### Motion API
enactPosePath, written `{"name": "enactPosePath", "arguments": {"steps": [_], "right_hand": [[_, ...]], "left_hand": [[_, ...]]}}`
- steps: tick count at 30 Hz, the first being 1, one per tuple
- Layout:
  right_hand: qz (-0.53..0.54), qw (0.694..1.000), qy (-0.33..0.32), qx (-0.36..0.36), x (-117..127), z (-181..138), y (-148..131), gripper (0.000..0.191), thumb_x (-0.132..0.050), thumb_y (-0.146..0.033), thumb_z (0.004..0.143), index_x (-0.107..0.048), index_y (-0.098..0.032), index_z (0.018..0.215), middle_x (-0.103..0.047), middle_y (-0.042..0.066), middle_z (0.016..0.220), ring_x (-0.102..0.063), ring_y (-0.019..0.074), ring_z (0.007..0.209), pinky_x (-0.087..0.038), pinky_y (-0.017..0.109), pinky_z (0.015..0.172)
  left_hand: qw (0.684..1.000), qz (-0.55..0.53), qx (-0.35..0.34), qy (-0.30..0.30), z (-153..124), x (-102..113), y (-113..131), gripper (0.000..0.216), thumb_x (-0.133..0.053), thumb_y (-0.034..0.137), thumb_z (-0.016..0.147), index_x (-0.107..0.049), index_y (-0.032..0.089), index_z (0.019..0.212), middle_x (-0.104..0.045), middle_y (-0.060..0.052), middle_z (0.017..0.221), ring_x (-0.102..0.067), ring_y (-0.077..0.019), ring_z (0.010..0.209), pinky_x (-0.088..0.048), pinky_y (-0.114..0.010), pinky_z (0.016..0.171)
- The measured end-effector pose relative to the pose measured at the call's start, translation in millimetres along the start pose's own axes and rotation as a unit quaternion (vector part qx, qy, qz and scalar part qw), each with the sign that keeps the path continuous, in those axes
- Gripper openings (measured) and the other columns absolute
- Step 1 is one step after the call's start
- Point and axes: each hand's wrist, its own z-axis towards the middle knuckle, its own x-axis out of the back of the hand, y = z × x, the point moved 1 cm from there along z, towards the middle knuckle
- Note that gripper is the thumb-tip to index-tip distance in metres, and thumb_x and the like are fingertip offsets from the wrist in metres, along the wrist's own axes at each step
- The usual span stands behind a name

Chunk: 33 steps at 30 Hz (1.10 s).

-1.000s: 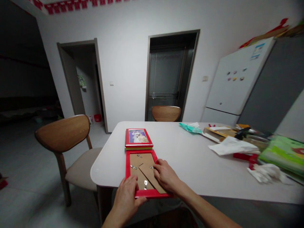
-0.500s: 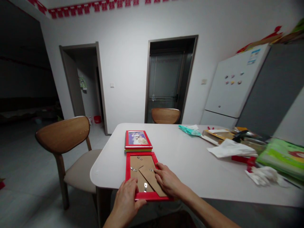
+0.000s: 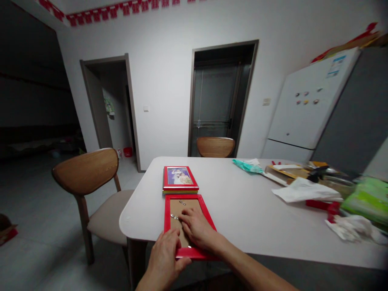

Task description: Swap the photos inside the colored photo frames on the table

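Note:
A red picture frame [image 3: 167, 212] lies face down at the near edge of the table, its brown backing board [image 3: 190, 205] facing up. My left hand [image 3: 165, 256] grips the frame's near left corner, fingers over the border and thumb along the front edge. Across the backing reaches my right hand [image 3: 198, 232], its bent fingertips at the small metal clip [image 3: 174, 217] on the left side. Another clip [image 3: 182, 202] shows near the top border. My right hand and forearm cover most of the stand flap. Just beyond lies a red-framed photo [image 3: 181, 176], face up on a stack.
On the white table [image 3: 236, 210], a teal packet [image 3: 247, 166], white paper [image 3: 306, 190], a crumpled white glove-like item [image 3: 353, 227] and a green package [image 3: 368, 200] lie to the right. Wooden chairs stand at the left [image 3: 87, 171] and far side [image 3: 216, 146].
My right hand has moved left across the backing, from the right-side clip to the left-side one. My left hand keeps its hold on the corner. The view has shifted slightly.

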Motion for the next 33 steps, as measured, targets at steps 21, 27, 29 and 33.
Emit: {"name": "enactPosePath", "arguments": {"steps": [21,27,29,33], "right_hand": [[0.03,0.987,0.053,-0.147,-14.6,46.9,32.0,0.024,-0.042,-0.026,0.077,-0.063,-0.018,0.088,-0.063,0.007,0.088,-0.053,0.0166,0.085,-0.034,0.023,0.07],[0.027,0.972,0.059,-0.225,-30.4,67.7,47.1,0.02,-0.045,-0.029,0.075,-0.061,-0.018,0.075,-0.064,0.007,0.08,-0.056,0.0165,0.072,-0.032,0.023,0.056],[0.028,0.967,0.067,-0.242,-33.0,69.9,49.9,0.021,-0.045,-0.031,0.075,-0.06,-0.017,0.078,-0.064,0.008,0.082,-0.055,0.0176,0.074,-0.031,0.024,0.055],[0.042,0.963,0.09,-0.251,-28.1,68.4,50.7,0.02,-0.047,-0.03,0.073,-0.059,-0.015,0.079,-0.063,0.009,0.082,-0.055,0.0178,0.074,-0.033,0.024,0.057]], "left_hand": [[1.0,-0.005,0.012,-0.01,-4.5,0.7,-1.1,0.061,-0.067,0.031,0.055,-0.048,0.017,0.112,-0.056,-0.008,0.11,-0.043,-0.0235,0.111,-0.028,-0.037,0.098],[0.999,0.015,0.026,-0.028,-5.6,1.6,6.2,0.061,-0.066,0.029,0.057,-0.047,0.016,0.113,-0.055,-0.01,0.112,-0.043,-0.0247,0.111,-0.029,-0.039,0.098],[0.999,0.02,0.027,-0.027,-6.9,1.4,7.1,0.062,-0.065,0.029,0.058,-0.045,0.015,0.115,-0.054,-0.01,0.113,-0.043,-0.0245,0.111,-0.028,-0.039,0.098],[0.999,0.025,0.032,-0.033,-10.9,2.9,7.4,0.062,-0.064,0.03,0.059,-0.044,0.015,0.116,-0.051,-0.011,0.117,-0.041,-0.0244,0.113,-0.027,-0.04,0.099]]}}
